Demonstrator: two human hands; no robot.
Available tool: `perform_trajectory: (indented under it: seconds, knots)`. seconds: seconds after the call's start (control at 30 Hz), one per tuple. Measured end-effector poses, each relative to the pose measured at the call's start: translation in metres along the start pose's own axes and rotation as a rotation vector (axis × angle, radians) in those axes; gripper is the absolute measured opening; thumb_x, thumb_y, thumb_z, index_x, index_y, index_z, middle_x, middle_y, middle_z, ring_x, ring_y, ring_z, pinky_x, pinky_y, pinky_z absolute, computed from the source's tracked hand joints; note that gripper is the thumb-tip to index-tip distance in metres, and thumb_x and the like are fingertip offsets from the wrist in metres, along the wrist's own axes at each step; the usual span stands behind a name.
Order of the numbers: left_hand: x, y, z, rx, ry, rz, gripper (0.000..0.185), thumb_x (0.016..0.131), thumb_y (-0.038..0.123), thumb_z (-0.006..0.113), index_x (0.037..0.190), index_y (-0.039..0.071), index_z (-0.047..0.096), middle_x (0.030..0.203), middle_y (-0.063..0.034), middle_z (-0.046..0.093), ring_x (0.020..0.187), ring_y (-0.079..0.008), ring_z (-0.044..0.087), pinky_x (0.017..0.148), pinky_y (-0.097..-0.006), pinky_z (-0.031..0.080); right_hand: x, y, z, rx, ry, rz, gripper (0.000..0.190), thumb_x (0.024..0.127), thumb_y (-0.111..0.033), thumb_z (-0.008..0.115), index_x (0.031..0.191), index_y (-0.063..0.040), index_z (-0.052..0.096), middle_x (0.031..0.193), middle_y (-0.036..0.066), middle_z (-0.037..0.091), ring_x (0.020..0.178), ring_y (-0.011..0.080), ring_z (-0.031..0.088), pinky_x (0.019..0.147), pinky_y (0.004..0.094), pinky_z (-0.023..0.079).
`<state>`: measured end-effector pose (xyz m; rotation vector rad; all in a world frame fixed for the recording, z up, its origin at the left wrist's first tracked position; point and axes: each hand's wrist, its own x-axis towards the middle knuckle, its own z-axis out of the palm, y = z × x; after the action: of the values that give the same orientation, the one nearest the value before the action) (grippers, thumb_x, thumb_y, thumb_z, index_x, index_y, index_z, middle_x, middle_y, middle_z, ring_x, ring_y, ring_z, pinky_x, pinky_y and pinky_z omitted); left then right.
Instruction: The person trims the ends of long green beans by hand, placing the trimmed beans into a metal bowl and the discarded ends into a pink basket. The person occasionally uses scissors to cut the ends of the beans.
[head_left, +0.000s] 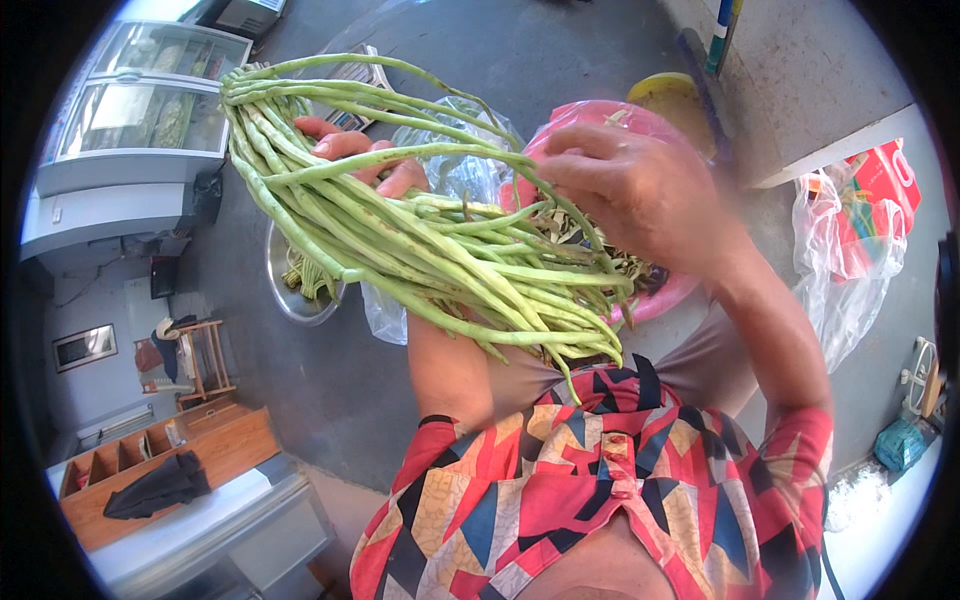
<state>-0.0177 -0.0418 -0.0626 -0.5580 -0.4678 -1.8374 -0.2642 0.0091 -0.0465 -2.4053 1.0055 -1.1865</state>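
My left hand is wrapped around a thick bunch of green yardlong beans, held up in front of me. The bunched ends point away to the upper left, and the loose ends trail toward my lap. Part of that hand and its wrist are hidden behind the beans. At the right side of the bunch is my right hand, its fingers curled in beside one arching bean. Whether they pinch that bean cannot be made out. Below this hand, a pink plastic basin contains dry-looking plant scraps.
A metal bowl on the floor holds a small tied bean bundle. Clear plastic bags lie beyond the beans. A yellow round container stands behind the basin, near a wall corner. Plastic bags sit at right.
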Motion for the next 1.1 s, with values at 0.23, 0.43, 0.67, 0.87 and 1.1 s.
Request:
perform_trajectory:
  seconds: [0.23,0.43,0.67,0.87,1.1]
  knots:
    - [-0.003,-0.006,-0.002,0.031,-0.047,-0.041,0.059,0.094,0.037,0.057,0.146,0.019,0.035,0.130,-0.0094,0.054,0.092,-0.0227,0.051,0.079,-0.0412,0.046,0.024,-0.005,0.031,0.327,-0.062,-0.228,0.015,0.073,-0.003,0.062,0.089,-0.004,0.060,0.083,0.012,0.060,0.075,0.0345,0.064,0.062,0.0437,0.051]
    - [0.001,-0.004,0.011,0.160,0.080,-0.026,0.048,0.094,0.027,0.058,0.139,0.015,0.045,0.116,-0.0024,0.062,0.083,-0.0160,0.056,0.078,-0.0347,0.048,0.001,-0.004,0.022,0.311,0.045,-0.062,0.011,0.075,-0.005,0.067,0.082,-0.003,0.059,0.075,0.012,0.056,0.068,0.0337,0.060,0.057,0.0422,0.047]
    - [-0.001,0.008,-0.006,0.079,-0.129,-0.090,0.062,0.091,0.044,0.060,0.146,0.026,0.037,0.135,-0.0077,0.052,0.105,-0.0263,0.052,0.084,-0.0477,0.043,-0.021,-0.011,0.015,0.261,0.039,0.107,0.012,0.080,-0.008,0.066,0.085,-0.002,0.057,0.077,0.013,0.058,0.070,0.0348,0.061,0.058,0.0429,0.048]
    - [0.005,0.004,-0.027,0.093,-0.266,-0.209,0.065,0.088,0.044,0.065,0.145,0.032,0.036,0.130,-0.0055,0.055,0.099,-0.0271,0.058,0.083,-0.0495,0.049,-0.020,-0.020,0.014,0.087,-0.232,0.043,0.014,0.075,-0.008,0.059,0.089,-0.004,0.060,0.082,0.014,0.063,0.073,0.0342,0.066,0.061,0.0452,0.053]
    - [0.008,0.006,-0.027,0.074,-0.311,-0.284,0.065,0.089,0.041,0.065,0.146,0.030,0.036,0.128,-0.0054,0.056,0.098,-0.0278,0.059,0.082,-0.0475,0.051,-0.024,-0.030,0.016,-0.012,-0.337,0.019,0.013,0.076,-0.014,0.060,0.083,-0.003,0.059,0.071,0.013,0.064,0.064,0.0320,0.067,0.056,0.0462,0.051]
